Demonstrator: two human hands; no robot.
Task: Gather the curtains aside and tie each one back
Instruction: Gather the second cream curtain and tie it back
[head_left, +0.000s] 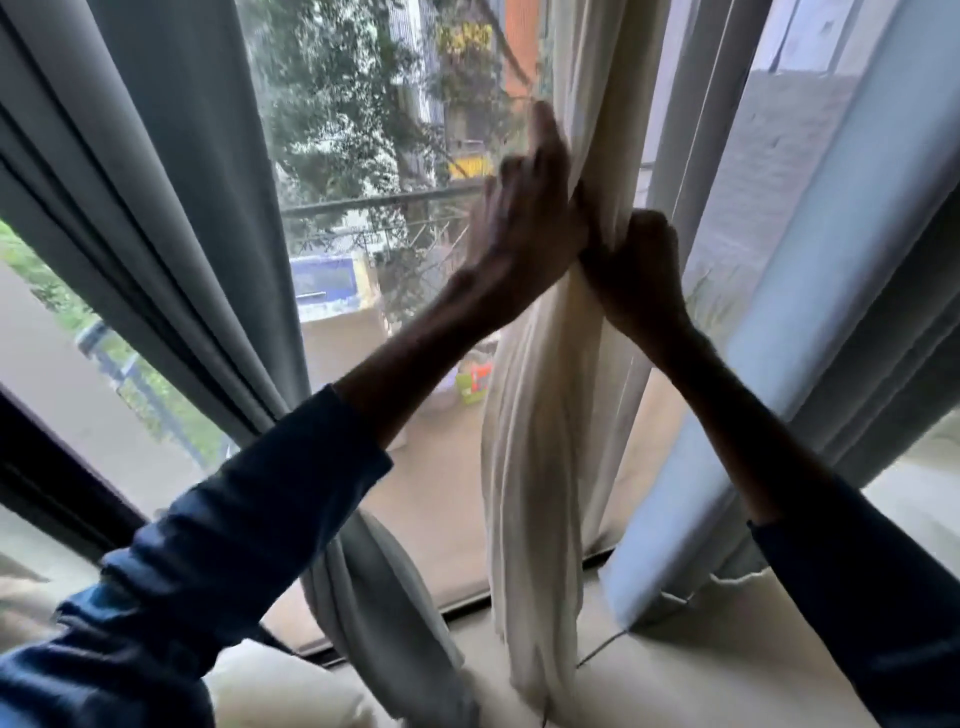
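Cream sheer curtain (540, 415) gathered into a rope-like bundle before the window glass (358, 171) — held by both hands.

Right hand (636, 275) closed in a fist around the gathered cream fabric at mid-height, knuckles toward the camera; left hand (524, 228) pressed against the bundle's left side just above the fist, palm flat, fingers loosely extended and blurred, gripping nothing clearly. Bundle hung between the two hands, lower end trailing down to the pale sill (701, 649). Grey heavy curtain (156, 182) drawn in folds at far left, well apart from the bundle; second grey curtain (857, 291) at right, just beside the held fabric. Dark blue sleeves (208, 561) on both forearms — crossed upward from the lower corners.
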